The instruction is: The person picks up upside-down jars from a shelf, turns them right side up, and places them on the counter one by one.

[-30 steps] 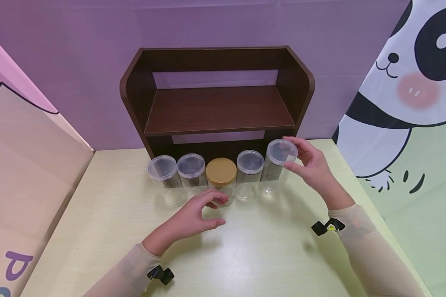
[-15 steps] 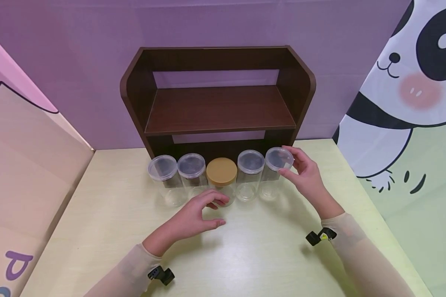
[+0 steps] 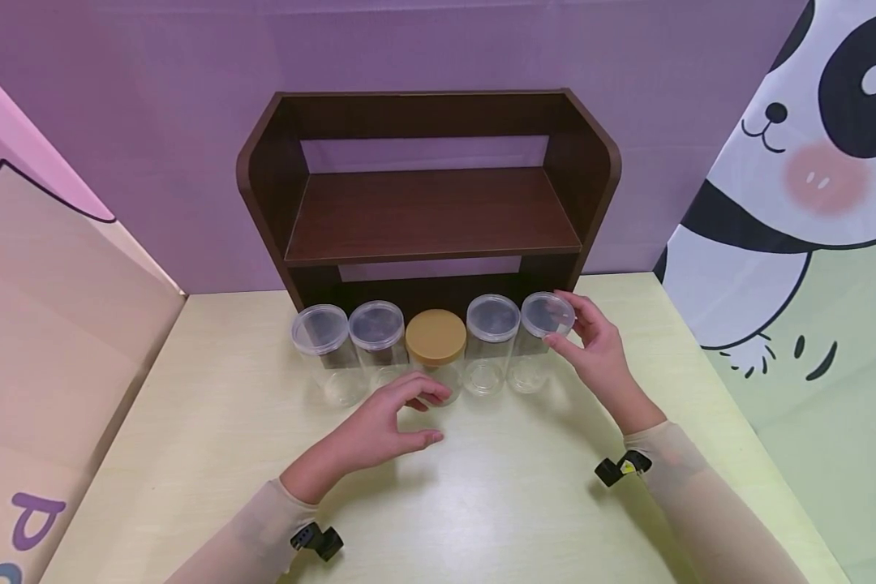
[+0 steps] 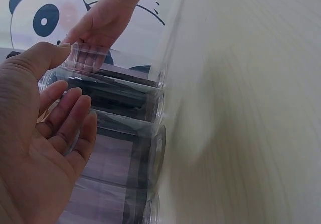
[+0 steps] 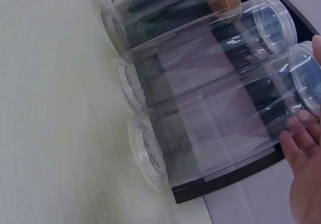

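Note:
Several clear plastic jars stand upright in a row in the head view. My right hand (image 3: 596, 350) holds the rightmost jar (image 3: 529, 369) by its clear lid, thumb in front and fingers round the far side. In the right wrist view those fingers (image 5: 301, 138) lie against this jar's (image 5: 215, 123) upper end. My left hand (image 3: 372, 422), fingers relaxed and thumb apart, is in front of the middle jar, which has a tan lid (image 3: 435, 337). Nothing is in its grasp. A clear-lidded jar (image 3: 489, 349) is between the tan-lidded one and the rightmost one.
Behind the row stands a dark brown two-tier shelf (image 3: 431, 215). Two more clear-lidded jars, the leftmost jar (image 3: 324, 353) and its neighbour (image 3: 376, 341), are left of the tan lid. A pale wooden table (image 3: 496, 503) lies beneath, with a purple backdrop (image 3: 438, 49) behind.
The right hand has brought the rightmost jar down and slightly toward me, level with its neighbours in the row. My left hand has stayed in place.

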Motion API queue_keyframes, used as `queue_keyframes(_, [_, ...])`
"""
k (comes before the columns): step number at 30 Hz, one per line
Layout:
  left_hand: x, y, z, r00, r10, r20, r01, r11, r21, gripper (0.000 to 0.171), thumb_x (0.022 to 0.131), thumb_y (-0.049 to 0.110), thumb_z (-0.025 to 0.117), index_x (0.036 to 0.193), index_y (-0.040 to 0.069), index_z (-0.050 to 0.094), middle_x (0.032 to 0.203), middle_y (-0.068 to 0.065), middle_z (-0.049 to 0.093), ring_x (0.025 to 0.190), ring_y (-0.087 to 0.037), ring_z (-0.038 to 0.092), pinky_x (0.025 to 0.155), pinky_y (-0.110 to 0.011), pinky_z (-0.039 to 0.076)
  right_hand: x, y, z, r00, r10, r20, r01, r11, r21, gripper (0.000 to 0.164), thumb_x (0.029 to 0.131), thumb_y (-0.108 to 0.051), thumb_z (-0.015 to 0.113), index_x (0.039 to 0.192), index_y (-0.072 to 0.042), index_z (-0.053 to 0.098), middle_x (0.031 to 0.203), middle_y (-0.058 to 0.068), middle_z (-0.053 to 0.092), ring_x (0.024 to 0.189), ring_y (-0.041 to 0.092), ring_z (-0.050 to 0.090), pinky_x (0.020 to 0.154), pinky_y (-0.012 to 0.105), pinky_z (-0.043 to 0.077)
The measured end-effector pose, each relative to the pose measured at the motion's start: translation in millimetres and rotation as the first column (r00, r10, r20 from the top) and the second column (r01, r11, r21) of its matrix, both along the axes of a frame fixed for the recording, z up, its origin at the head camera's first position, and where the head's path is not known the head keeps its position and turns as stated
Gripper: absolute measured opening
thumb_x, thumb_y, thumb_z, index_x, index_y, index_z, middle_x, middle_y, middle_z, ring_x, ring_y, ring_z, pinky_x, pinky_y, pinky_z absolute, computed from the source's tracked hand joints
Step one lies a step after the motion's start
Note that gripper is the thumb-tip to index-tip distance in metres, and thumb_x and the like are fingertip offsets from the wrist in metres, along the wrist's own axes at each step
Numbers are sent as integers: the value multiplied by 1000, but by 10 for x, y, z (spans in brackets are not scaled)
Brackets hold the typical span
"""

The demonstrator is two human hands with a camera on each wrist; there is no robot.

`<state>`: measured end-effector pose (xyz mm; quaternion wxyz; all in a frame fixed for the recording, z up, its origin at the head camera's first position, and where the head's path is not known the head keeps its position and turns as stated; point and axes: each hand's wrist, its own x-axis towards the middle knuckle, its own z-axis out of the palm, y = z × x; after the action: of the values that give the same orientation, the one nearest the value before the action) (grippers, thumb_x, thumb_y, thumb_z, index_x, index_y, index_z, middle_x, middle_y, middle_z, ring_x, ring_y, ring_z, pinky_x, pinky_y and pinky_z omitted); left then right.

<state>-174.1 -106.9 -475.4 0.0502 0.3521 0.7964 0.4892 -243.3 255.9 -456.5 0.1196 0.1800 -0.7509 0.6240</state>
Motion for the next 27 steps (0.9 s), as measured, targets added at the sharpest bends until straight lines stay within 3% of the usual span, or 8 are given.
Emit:
queue_keyframes(11, [8,-3,32,1000,6,-10,-6,1000,-6,48,94,7,88,137,15,69,130,7,68,124,-19,66,104,-40,61,4,0,-11,999,4,-34,-4,1000,-9,65,93,17,75,154,8,54,147,27,57,131,17,60,118,21,46])
queue_keyframes(19, [10,-25,60,1000,14,2,-14,1000,1,49,95,6,87,139,15,68,130,6,68,124,-19,66,104,-46,61,19,19,3,999,-21,-41,23,999,44,68,93,14,79,156,5,53,148,23,55,134,25,54,116,19,44])
queue_keyframes(27, [51,-126,64,999,52,-14,-52,999,1,50,95,6,88,140,15,69,133,6,69,125,-18,66,104,-39,61,36,71,18,994,-24,-109,31,998,62,71,89,18,80,154,9,53,147,25,55,130,15,56,112,20,46])
